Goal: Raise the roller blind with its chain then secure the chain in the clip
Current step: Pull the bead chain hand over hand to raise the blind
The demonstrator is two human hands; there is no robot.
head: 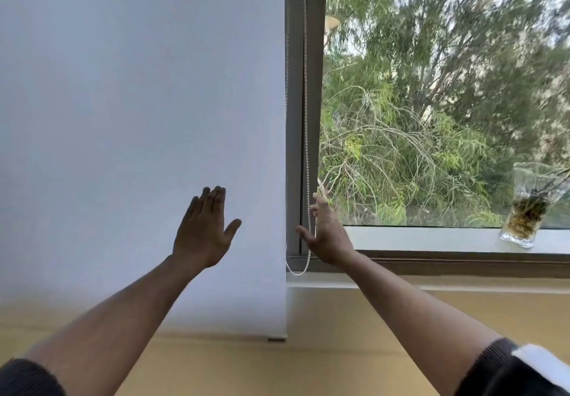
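The white roller blind [138, 117] hangs fully down over the left window, its bottom bar near the yellow wall below the sill. Its white bead chain [306, 117] runs down the grey window frame [316, 87] and loops just below the frame's bottom corner. My right hand [327, 235] is open, fingers spread, right beside the chain's right strand; whether it touches the chain I cannot tell. My left hand [205, 229] is raised flat and open in front of the blind, holding nothing. No clip is visible.
A glass vase [530, 207] with plant roots stands on the white sill [416, 238] at the right. Trees fill the uncovered right pane. A yellow wall [339, 358] runs below the sill.
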